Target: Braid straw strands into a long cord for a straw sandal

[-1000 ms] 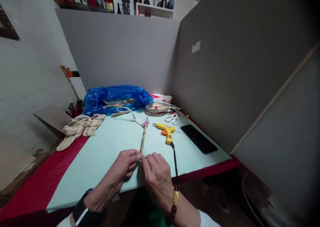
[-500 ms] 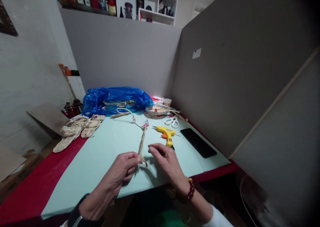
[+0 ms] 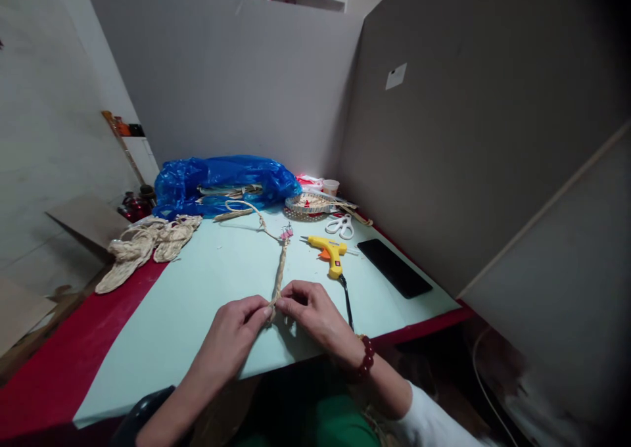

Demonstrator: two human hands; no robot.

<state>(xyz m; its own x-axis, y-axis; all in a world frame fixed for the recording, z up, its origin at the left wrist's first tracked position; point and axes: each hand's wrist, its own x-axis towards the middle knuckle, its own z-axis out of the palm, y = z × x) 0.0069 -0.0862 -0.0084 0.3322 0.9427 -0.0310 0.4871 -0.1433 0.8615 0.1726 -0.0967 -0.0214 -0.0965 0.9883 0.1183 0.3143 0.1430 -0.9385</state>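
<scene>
A braided straw cord [image 3: 280,267] runs toward me over the pale green table top, its far end gripped by a pink binder clip [image 3: 286,233]. My left hand [image 3: 235,332] pinches the near end of the braid between thumb and fingers. From the other side my right hand [image 3: 313,312] also pinches the straw strands there, its fingertips close to the left ones. The strand ends under my fingers are partly hidden. Just right of the braid lies a yellow glue gun [image 3: 334,255] with an orange trigger and a black cable.
Straw sandals [image 3: 133,250] lie on the left over the red cloth [image 3: 64,368]. At the back sit a blue plastic bag [image 3: 227,174], a round woven basket [image 3: 308,204] and a paper cup [image 3: 330,187]. White scissors [image 3: 341,226] and a black phone [image 3: 394,267] are to the right.
My right hand has moved left to the braid and closed on its strands. My left hand still pinches the near end. The camera view has tilted down slightly.
</scene>
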